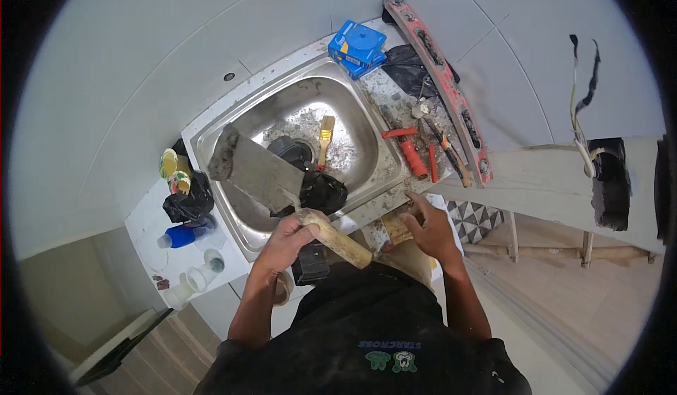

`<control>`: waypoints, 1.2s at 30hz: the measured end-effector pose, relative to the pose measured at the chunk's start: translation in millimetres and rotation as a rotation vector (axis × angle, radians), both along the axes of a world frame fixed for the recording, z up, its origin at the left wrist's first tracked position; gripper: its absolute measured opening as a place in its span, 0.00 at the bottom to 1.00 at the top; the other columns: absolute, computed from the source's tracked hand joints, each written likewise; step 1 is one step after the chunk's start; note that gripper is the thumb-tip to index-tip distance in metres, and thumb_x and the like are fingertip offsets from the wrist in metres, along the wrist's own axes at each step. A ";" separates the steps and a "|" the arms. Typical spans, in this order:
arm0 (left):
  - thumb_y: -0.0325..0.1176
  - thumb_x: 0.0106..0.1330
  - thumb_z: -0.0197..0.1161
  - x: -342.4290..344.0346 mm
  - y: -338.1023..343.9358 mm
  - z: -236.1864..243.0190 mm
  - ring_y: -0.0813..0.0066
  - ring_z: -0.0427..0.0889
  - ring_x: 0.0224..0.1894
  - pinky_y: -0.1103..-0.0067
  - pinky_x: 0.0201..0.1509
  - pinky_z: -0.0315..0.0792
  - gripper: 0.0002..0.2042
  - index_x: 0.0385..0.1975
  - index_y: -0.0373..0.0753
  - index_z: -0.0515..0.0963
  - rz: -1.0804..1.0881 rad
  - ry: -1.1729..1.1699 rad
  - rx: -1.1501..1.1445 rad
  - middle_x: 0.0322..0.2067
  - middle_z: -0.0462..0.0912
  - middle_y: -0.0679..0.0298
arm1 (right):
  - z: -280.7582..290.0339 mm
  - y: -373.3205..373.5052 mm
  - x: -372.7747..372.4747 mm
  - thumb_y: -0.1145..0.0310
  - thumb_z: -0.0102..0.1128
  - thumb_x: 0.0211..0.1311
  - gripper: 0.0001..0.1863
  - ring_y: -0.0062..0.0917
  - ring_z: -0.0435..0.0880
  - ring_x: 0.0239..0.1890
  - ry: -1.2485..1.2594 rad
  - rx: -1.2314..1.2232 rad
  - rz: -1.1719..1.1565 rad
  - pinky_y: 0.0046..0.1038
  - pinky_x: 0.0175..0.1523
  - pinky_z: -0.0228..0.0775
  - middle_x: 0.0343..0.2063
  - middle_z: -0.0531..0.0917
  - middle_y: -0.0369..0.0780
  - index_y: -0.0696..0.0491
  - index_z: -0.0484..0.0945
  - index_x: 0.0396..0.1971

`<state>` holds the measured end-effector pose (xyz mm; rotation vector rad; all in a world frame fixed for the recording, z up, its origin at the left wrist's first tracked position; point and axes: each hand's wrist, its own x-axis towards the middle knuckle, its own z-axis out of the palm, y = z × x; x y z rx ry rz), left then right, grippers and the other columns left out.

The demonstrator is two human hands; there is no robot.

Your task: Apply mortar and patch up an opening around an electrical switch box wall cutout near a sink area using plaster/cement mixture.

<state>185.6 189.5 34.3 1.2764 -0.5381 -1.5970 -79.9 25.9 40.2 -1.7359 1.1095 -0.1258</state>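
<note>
In my left hand (283,243) is the thick wooden handle (335,238) of a trowel, with the fingers closed round it. The trowel's flat grey blade (261,173) reaches over the steel sink (208,148), and a lump of grey mortar (224,152) sticks to its far end. My right hand (431,231) is beside the counter's front edge, fingers bent and apart. Close to its thumb is a dirty yellowish piece (397,228) whose kind I cannot make out; whether the hand touches it is unclear.
Inside the sink lie a paintbrush (326,141), a black bag (323,192) and grey debris. Red-handled tools (415,156) and a blue box (358,42) are on the right counter, where a long red level (444,84) leans against the wall. Bare wires (582,144) hang at right.
</note>
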 end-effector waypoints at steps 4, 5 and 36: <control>0.36 0.68 0.56 13.4 -8.5 4.3 0.82 0.77 0.39 0.80 0.45 0.71 0.12 0.43 0.34 0.76 -0.016 -0.101 -0.032 0.36 0.80 0.67 | -3.7 -3.7 1.9 0.68 0.58 0.61 0.21 0.24 0.79 0.27 0.022 -0.052 0.027 0.26 0.35 0.71 0.26 0.80 0.42 0.58 0.74 0.54; 0.36 0.69 0.56 13.9 -10.9 1.9 0.81 0.76 0.38 0.80 0.45 0.71 0.12 0.44 0.34 0.75 -0.051 -0.109 -0.051 0.37 0.79 0.68 | 7.9 -3.6 10.3 0.66 0.57 0.61 0.20 0.26 0.80 0.29 0.030 0.041 0.052 0.27 0.36 0.71 0.28 0.81 0.42 0.57 0.75 0.52; 0.39 0.69 0.59 -182.7 51.8 20.7 0.81 0.74 0.44 0.80 0.53 0.68 0.14 0.46 0.35 0.78 -0.005 -0.134 -0.098 0.40 0.80 0.70 | -51.4 -10.3 -42.8 0.58 0.60 0.59 0.18 0.44 0.81 0.36 -0.273 -0.569 0.242 0.41 0.41 0.71 0.30 0.81 0.49 0.57 0.77 0.41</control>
